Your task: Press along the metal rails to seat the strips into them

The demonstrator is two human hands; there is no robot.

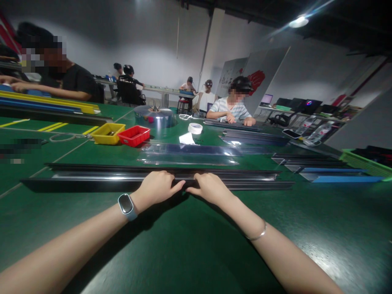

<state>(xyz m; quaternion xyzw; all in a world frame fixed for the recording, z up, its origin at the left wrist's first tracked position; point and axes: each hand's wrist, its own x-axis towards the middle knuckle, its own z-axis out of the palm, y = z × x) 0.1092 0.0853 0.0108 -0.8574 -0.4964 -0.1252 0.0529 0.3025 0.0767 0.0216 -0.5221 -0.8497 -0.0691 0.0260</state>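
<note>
A long black channel (92,186) lies across the near part of the table (196,245), running left to right, with a shiny clear strip (98,177) along its inside. The left hand (157,187) grasps the channel near its middle, fingers bent over the near wall and thumb pointing right. Just beside it, the right hand (210,185) grasps the same wall, thumb pointing left; the fingertips inside are hidden. Beyond the channel lie clear plastic sheets (190,151), with a yellow box (108,136) and a red box (134,136) touching at their left. Farther off stand a film roll (154,119) and a white tape roll (195,128). On the far side, a co-worker (230,107) in a striped shirt handles dark strips (257,138).
</note>
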